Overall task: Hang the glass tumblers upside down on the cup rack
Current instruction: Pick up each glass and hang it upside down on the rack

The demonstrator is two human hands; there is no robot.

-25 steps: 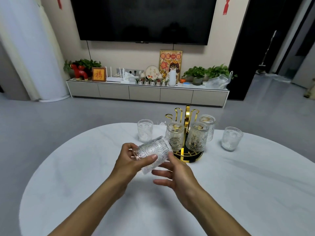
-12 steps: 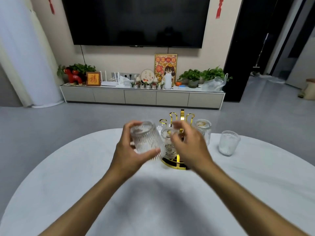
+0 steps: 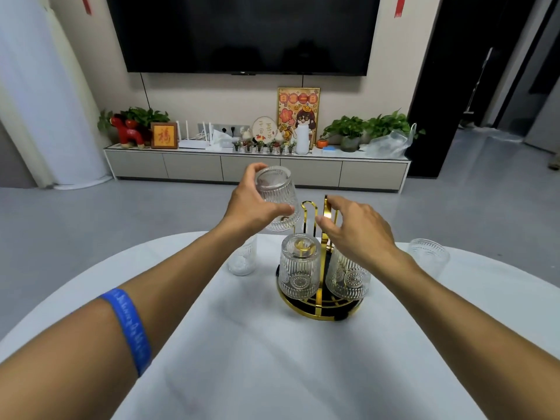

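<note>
- Left hand (image 3: pixel 254 207) is gripping an inverted tumbler (image 3: pixel 277 198) above the cup rack (image 3: pixel 321 301) — hanging step underway.
- Right hand (image 3: pixel 354 234), fingers spread and holding nothing, is steadying near the free hook (image 3: pixel 309 207) — next, lowering the mouth over it.

Two bare forearms, no sleeves in view. Around the left forearm, a blue silicone wristband (image 3: pixel 130 330) with faint, unreadable lettering. Nothing worn on the left hand (image 3: pixel 251 204) or right hand (image 3: pixel 354 231).
</note>
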